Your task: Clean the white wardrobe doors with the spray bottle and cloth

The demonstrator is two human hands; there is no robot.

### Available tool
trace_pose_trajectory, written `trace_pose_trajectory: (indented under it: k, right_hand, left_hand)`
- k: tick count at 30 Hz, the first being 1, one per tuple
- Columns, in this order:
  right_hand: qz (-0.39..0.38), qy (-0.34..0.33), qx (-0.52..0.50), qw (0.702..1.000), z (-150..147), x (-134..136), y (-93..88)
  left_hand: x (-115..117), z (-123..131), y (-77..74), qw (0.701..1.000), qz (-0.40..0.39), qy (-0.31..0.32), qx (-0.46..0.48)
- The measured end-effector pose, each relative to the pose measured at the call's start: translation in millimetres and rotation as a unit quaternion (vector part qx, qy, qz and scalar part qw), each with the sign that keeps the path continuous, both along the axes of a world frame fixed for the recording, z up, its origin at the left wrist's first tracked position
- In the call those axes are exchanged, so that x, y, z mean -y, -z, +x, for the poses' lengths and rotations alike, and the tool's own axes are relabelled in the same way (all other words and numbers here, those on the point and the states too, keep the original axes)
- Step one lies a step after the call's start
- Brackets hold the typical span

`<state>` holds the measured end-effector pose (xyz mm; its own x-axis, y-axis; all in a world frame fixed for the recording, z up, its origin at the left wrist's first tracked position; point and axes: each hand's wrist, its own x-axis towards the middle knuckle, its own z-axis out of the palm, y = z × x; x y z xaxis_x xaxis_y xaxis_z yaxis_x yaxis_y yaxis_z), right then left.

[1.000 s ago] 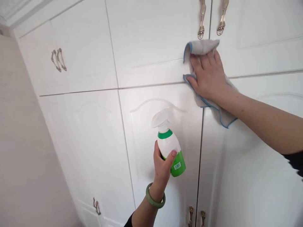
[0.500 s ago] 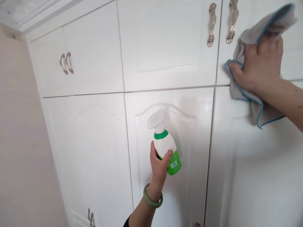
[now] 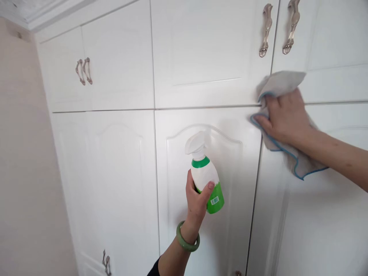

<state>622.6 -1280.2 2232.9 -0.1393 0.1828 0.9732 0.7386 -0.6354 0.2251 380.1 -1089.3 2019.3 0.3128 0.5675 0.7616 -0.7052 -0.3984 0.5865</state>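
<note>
My right hand (image 3: 289, 118), loosely curled, holds cloth (image 3: 283, 82) up-right of the tilted bottle (image 3: 203, 172) gripped in my left hand (image 3: 197, 203).

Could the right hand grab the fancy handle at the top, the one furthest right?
Probably yes. The handle is just above the right hand, and only the cloth shows between them. The hand might need to let go of the cloth first.
</note>
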Motion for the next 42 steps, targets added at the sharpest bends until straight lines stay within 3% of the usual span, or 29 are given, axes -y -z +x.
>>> trace_pose_trajectory:
  k: [2,4,8,11,14,17,20,22,24,26,28,30,33,36,38,40,42]
  right_hand:
    - [-0.046,-0.009,0.008,0.999,-7.4,-8.3,3.3]
    - [-0.07,-0.033,0.004,0.997,-20.2,-16.1,-13.6]
    - [-0.06,-0.053,0.001,0.997,-55.5,-46.0,-76.6]
    - [-0.011,-0.06,0.006,0.998,-80.6,-86.3,-125.1]
    - [0.007,-0.079,0.008,0.997,-103.7,-132.5,-159.6]
    - [-0.051,-0.107,0.046,0.992,-128.3,-169.0,-168.5]
    - [-0.189,-0.122,0.111,0.968,-147.0,-184.6,-152.6]
    - [-0.269,-0.12,0.145,0.944,-148.6,-181.5,-135.7]
    - [-0.297,-0.117,0.159,0.934,-138.8,-167.8,-120.4]
    - [-0.277,-0.108,0.156,0.942,-119.5,-145.3,-111.5]
    - [-0.206,-0.097,0.144,0.963,-95.9,-119.7,-113.5]
    - [-0.119,-0.095,0.139,0.978,-73.5,-99.0,-129.4]
    - [-0.004,-0.139,0.124,0.982,-50.1,-90.0,-178.7]
    - [0.058,-0.18,0.074,0.979,-46.8,-108.0,-241.0]
    - [0.07,-0.184,0.056,0.979,-58.5,-128.6,-271.3]
    - [0.051,-0.176,0.063,0.981,-79.1,-150.3,-280.7]
    - [-0.009,-0.153,0.094,0.984,-101.8,-168.2,-267.5]
  left_hand:
    - [2.4,2.7,-0.5,1.0,0.005,0.014,-0.002]
    - [4.3,5.7,0.5,1.0,0.005,0.017,-0.005]
    - [4.7,5.3,9.7,0.999,-0.006,0.02,-0.025]
    - [2.0,-4.4,19.2,0.999,-0.027,0.013,-0.043]
    - [-2.0,-18.4,25.8,0.997,-0.055,-0.02,-0.045]
    - [-5.2,-29.3,27.5,0.995,-0.071,-0.057,-0.032]
    - [-7.1,-32.8,23.6,0.994,-0.077,-0.082,-0.01]
    - [-8.6,-31.6,16.2,0.994,-0.072,-0.087,0.002]
    - [-11.9,-29.5,3.4,0.994,-0.055,-0.089,0.016]
    - [-17.6,-27.7,-15.3,0.994,-0.025,-0.098,0.034]
    - [-25.8,-27.0,-38.3,0.992,0.01,-0.112,0.055]
    - [-35.2,-26.7,-61.5,0.988,0.035,-0.129,0.073]
    - [-48.5,-26.0,-86.1,0.986,0.051,-0.13,0.09]
    - [-57.6,-25.4,-92.6,0.99,0.055,-0.101,0.084]
    - [-60.1,-25.6,-90.6,0.992,0.06,-0.08,0.077]
    - [-59.9,-25.8,-88.4,0.992,0.07,-0.066,0.078]
    - [-57.4,-25.2,-88.5,0.992,0.077,-0.058,0.086]
